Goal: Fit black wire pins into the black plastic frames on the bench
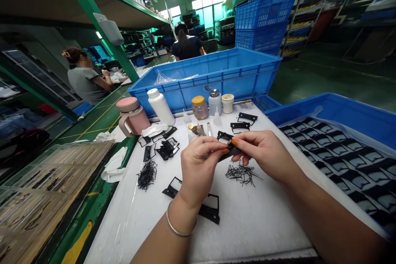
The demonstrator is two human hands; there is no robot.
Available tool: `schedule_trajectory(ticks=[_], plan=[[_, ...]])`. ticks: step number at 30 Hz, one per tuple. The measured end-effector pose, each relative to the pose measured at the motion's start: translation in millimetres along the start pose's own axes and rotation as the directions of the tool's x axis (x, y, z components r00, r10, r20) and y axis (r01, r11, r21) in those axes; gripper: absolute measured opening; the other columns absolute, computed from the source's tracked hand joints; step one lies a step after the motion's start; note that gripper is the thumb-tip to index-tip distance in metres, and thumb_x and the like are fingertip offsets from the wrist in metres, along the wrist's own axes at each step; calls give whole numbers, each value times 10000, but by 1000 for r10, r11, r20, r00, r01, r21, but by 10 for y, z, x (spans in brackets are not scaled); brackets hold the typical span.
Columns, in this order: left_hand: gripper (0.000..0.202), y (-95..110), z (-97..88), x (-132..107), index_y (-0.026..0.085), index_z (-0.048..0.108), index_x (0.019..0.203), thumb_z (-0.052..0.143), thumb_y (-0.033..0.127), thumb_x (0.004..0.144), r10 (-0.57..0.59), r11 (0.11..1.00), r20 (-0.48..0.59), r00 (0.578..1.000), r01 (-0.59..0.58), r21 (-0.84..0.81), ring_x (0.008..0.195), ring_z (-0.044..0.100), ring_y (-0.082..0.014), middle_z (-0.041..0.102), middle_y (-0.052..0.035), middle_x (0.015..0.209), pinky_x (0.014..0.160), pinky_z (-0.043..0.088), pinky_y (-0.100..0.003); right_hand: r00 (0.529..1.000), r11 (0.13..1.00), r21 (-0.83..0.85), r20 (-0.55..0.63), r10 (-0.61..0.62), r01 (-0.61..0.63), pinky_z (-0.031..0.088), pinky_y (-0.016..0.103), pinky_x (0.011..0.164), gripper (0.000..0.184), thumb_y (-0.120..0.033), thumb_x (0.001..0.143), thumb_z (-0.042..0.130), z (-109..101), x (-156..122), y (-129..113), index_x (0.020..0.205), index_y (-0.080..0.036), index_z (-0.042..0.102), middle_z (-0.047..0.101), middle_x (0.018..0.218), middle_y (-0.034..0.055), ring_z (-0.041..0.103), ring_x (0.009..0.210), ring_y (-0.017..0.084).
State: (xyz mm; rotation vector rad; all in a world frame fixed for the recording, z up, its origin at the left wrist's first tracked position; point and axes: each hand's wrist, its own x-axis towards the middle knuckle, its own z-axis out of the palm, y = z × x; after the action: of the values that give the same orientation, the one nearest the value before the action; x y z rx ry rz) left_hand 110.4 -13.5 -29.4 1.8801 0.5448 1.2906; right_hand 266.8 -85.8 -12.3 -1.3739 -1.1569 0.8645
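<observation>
The left hand (198, 167) and right hand (262, 152) grip a small black plastic frame (229, 152) tightly between their fingers (244, 142) at centre frame, where any slackened pinch could drop it onto the loose black wire clippings (243, 174) on the white worktop (262, 222) and snag it.
</observation>
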Motion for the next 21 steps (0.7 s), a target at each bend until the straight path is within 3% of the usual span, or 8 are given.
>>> schedule_trajectory(ticks=[4, 9, 13, 17, 21], plan=[[182, -36, -45, 3, 235, 757, 929, 653, 98, 869, 106, 987, 33, 994, -109, 118, 884, 611, -147, 670, -24, 928, 805, 507, -288, 1000, 1000, 16, 8, 6, -7, 468, 158, 451, 246, -353, 873, 628, 3, 1, 8, 819, -132, 719, 701, 692, 40, 578, 488, 82], [186, -30, -73, 23, 227, 751, 927, 632, 91, 879, 132, 980, 39, 991, -136, 143, 867, 620, -151, 683, -25, 930, 779, 515, -293, 1000, 1000, -18, 19, 21, -20, 459, 166, 460, 261, -368, 871, 629, -2, -11, 4, 807, -128, 711, 692, 680, 45, 585, 493, 88], [140, 21, -142, 43, 207, 746, 875, 659, 99, 857, 68, 988, -1, 998, -68, 139, 841, 638, -153, 697, -20, 892, 769, 526, -281, 999, 999, -25, 31, 39, -38, 461, 175, 468, 268, -375, 876, 619, 7, -9, -6, 798, -132, 701, 682, 668, 45, 588, 506, 97], [153, 61, -233, 64, 215, 732, 946, 699, 120, 831, -40, 990, -85, 996, 51, 130, 764, 640, -142, 695, -18, 896, 676, 519, -251, 997, 999, -10, 61, 51, -51, 466, 182, 471, 261, -378, 868, 630, 12, -2, 5, 798, -134, 689, 680, 674, 47, 595, 515, 105], [142, 61, -268, 84, 222, 727, 875, 672, 93, 852, 76, 966, 31, 997, -81, 244, 790, 631, -124, 692, 14, 859, 716, 506, -241, 995, 999, 0, 89, 48, -48, 473, 179, 481, 249, -369, 874, 620, 15, -7, 8, 825, -137, 696, 684, 667, 43, 599, 518, 103]])
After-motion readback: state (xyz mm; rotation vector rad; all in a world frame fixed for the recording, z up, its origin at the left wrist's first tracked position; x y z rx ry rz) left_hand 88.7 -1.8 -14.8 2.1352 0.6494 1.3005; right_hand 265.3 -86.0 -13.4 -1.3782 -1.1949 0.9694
